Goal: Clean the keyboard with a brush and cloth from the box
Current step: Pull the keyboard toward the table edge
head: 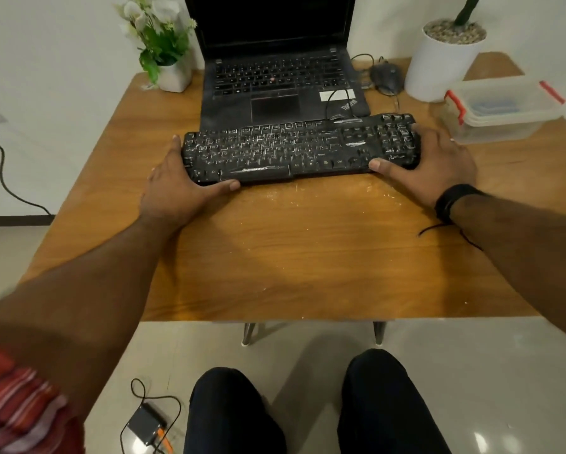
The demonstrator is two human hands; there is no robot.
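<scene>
A black keyboard (294, 149), streaked with white dust, lies across the wooden table (291, 257) in front of a laptop. My left hand (177, 188) grips its left end, thumb along the front edge. My right hand (432, 162) grips its right end, thumb on the front edge and fingers over the number pad. A clear plastic box (501, 108) with red clips stands shut at the right, something blue inside. No brush or cloth shows outside the box.
An open black laptop (281, 80) sits behind the keyboard. A mouse (386, 77) and a white plant pot (442, 60) stand at the back right, a flower pot (173, 77) at the back left. White crumbs dot the table before the keyboard.
</scene>
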